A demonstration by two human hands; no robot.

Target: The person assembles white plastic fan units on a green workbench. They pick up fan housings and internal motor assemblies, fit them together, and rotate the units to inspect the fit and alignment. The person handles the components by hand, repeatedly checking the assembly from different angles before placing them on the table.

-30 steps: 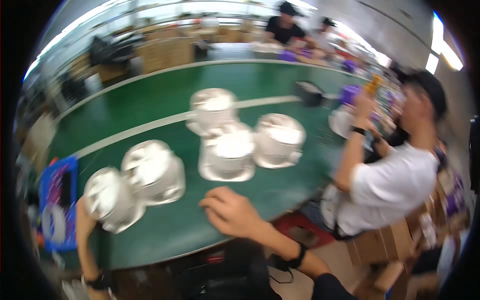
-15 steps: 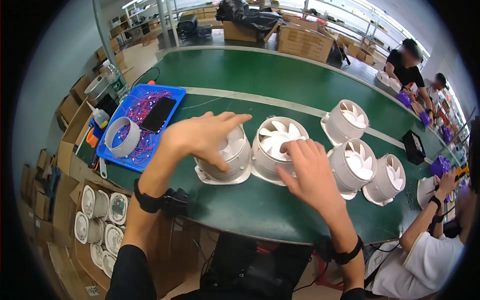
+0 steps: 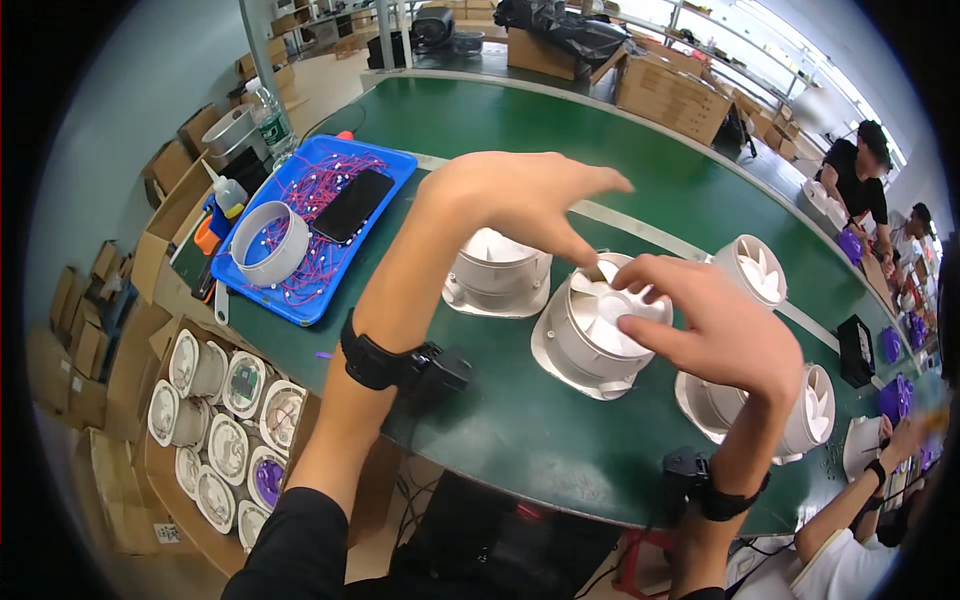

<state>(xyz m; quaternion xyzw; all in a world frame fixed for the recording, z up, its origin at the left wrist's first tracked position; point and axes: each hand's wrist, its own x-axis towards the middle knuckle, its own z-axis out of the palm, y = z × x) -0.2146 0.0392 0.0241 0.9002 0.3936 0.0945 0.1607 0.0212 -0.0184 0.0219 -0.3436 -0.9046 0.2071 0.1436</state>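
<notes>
White round fan housings with bladed impellers stand face up on the green table. My left hand [image 3: 510, 200] is held open above the left fan [image 3: 497, 285], hiding part of its top. Its fingers stretch right, with the thumb near the rim of the middle fan [image 3: 592, 350]. My right hand [image 3: 735, 325] hovers at that middle fan's right side, fingers bent and thumb apart over the white blades. Whether its fingertips touch them I cannot tell. Under my right wrist, another fan [image 3: 712, 405] is partly covered.
A blue tray [image 3: 335, 290] holds red-purple wires, a white ring [image 3: 268, 245] and a black phone [image 3: 352, 205]. More fans [image 3: 752, 268] stand at right. A carton [image 3: 185, 480] of fan units sits below left. Co-workers [image 3: 858, 180] are along the right side.
My left hand has lifted off the left fan and moved right, toward the middle one. My right hand has stayed by the middle fan. The whole view has tilted.
</notes>
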